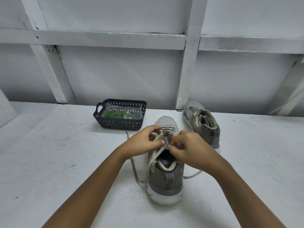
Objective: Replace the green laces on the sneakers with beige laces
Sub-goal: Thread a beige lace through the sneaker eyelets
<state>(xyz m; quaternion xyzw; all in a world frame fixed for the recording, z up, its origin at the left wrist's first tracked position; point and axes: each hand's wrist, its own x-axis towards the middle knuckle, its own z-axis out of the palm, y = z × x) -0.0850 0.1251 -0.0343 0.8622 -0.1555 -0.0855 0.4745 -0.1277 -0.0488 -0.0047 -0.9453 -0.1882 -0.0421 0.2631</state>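
Beige lace [156, 154] on near sneaker [166, 178] — right hand [189, 148] pinches it, left hand [144, 143] grips sneaker's upper.

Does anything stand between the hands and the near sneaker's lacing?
Nothing visible does. The left hand grips the near sneaker at its eyelets, and the right hand pinches the beige lace there. The basket and the other sneaker sit apart, farther back.
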